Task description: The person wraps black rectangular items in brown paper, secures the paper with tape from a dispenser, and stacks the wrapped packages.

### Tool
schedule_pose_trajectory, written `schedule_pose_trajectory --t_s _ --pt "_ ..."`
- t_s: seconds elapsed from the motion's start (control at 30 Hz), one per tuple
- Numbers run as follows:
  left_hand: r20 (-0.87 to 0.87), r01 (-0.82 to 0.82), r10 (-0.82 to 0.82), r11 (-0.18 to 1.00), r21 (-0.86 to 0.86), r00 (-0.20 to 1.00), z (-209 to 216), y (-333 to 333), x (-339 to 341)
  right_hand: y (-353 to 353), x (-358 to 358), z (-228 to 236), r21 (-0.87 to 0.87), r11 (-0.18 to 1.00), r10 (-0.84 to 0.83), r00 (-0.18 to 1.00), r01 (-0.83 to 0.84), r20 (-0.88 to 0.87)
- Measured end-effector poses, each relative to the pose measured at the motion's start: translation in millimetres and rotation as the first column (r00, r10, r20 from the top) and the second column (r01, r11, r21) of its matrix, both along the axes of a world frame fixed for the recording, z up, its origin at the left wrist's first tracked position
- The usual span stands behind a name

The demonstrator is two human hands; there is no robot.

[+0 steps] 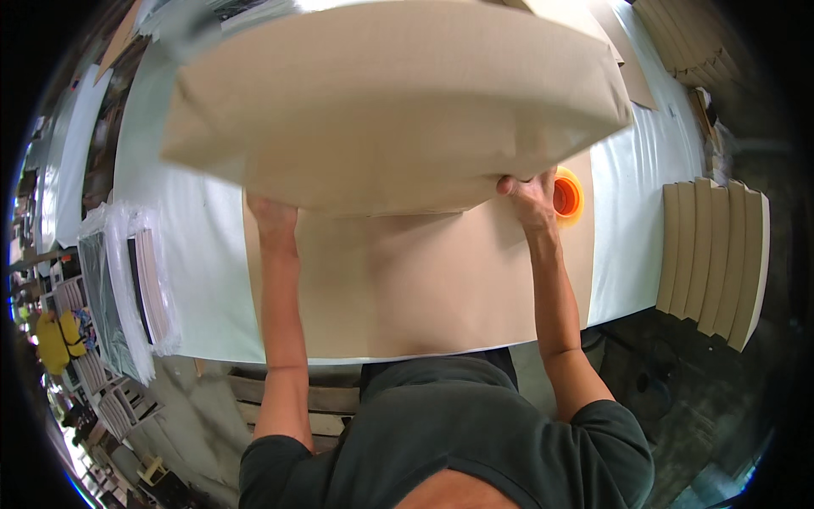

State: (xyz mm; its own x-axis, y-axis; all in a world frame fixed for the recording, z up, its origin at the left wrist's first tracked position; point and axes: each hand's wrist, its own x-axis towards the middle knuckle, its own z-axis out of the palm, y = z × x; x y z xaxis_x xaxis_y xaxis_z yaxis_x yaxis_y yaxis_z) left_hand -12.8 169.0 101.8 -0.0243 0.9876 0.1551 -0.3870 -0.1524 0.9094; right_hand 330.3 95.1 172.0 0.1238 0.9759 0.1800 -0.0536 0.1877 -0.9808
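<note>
So there's a big shallow tan cardboard box [390,110] tilted up over a flat tan cardboard sheet [407,288] on a white-covered table [632,246]. Right hand [530,197] grips its near edge, thumb showing, beside 1 round orange tape roll [568,197]. Left hand [273,216] is at the near left edge; fingers hidden, can't tell how closed.

A: Here's the table [208,280], a cardboard sheet [424,288] on it, the box [390,110] over the sheet's far part!
B: Left hand [274,214] and right hand [532,200] at its near side!
A: Tape roll [576,195]?
B: On the sheet, just right of the right hand! Stacked cardboard [712,254] right of the table, wrapped panels [123,288] along its left edge!
</note>
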Motion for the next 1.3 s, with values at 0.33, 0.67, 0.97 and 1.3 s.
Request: schedule_pose_trajectory --t_s 0.33,0.67,0.97,1.3 --pt "-0.045 0.234 -0.24 0.965 -0.12 0.97 -19.7 -55.2 -2.3 -81.6 -3.9 -8.7 -0.444 0.896 -0.17 0.931 0.01 -0.324" --pt "-0.185 0.187 -0.177 0.981 0.041 0.967 58.8 -100.8 114.1 -138.5 4.3 34.8 -0.68 0.677 -0.186 0.828 -0.282 -0.529" --pt "-0.276 0.161 0.004 0.804 0.573 0.961 175.2 -173.5 300.8 -167.5 202.2 154.1 -0.377 0.911 0.077 0.967 -0.167 -0.241" --pt "0.053 0.177 -0.23 0.86 0.479 0.972 262.5 -251.5 656.3 -274.6 639.5 310.7 -0.436 0.849 -0.088 0.893 0.299 0.441"
